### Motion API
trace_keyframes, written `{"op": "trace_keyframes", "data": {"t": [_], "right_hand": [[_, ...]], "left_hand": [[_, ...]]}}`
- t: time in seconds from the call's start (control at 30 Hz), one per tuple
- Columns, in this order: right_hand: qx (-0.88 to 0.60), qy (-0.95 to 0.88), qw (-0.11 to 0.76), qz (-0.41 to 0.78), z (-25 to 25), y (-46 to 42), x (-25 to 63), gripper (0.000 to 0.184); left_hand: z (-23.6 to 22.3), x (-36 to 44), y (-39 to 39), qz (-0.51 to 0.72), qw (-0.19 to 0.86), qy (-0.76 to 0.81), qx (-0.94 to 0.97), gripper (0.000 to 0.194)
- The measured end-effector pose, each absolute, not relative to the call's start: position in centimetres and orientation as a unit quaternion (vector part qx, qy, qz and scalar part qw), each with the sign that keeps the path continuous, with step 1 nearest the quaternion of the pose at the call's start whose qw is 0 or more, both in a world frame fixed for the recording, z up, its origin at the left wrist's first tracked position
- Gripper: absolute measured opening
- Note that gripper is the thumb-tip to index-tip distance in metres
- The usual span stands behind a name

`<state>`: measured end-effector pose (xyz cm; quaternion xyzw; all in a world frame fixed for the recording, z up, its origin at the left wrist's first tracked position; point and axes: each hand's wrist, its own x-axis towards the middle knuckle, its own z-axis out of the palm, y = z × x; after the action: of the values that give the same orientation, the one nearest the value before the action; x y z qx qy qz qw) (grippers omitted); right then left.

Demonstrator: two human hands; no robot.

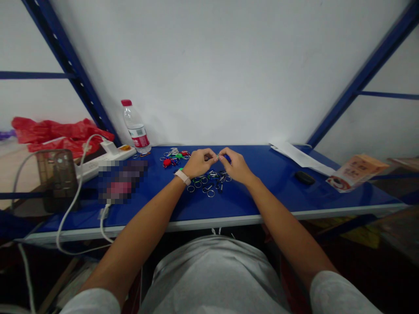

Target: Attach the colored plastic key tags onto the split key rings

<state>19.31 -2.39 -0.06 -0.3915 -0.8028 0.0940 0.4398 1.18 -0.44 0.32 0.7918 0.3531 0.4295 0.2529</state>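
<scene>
Inspection finds the left hand point(199, 163) and right hand point(236, 165) raised together above the blue steel bench top point(265, 192), fingertips meeting and clamped on a small green piece point(217, 155), too small to identify further. Directly below the hands lie loose metal key rings point(206, 185), some with green or black parts. A second cluster of key rings with red tags point(173, 158) lies just left of the hands. A pale wristband point(182, 176) is worn on the left wrist.

Left of the hands stand a water bottle point(135, 126), a white power strip point(104, 162) and a phone in a clear case point(57, 179); a red plastic bag point(62, 135) lies beyond. Right of the hands are a black object point(304, 178), white paper point(301, 156) and a printed carton point(356, 172).
</scene>
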Motion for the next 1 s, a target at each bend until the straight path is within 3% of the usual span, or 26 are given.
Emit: {"op": "trace_keyframes", "data": {"t": [0.33,0.6,1.0], "right_hand": [[-0.397,-0.814,0.422,0.046,-0.53,-1.81,19.54,0.017],[-0.435,-0.795,0.419,0.057,-0.48,-1.64,19.53,0.020],[-0.444,-0.800,0.388,0.109,-0.47,-1.94,19.40,0.023]], "left_hand": [[0.01,1.15,-0.39,0.388,0.225,0.364,0.816,0.014],[0.26,1.26,-0.92,0.371,0.262,0.356,0.817,0.016],[0.62,1.12,-0.52,0.451,0.389,0.317,0.738,0.017]]}}
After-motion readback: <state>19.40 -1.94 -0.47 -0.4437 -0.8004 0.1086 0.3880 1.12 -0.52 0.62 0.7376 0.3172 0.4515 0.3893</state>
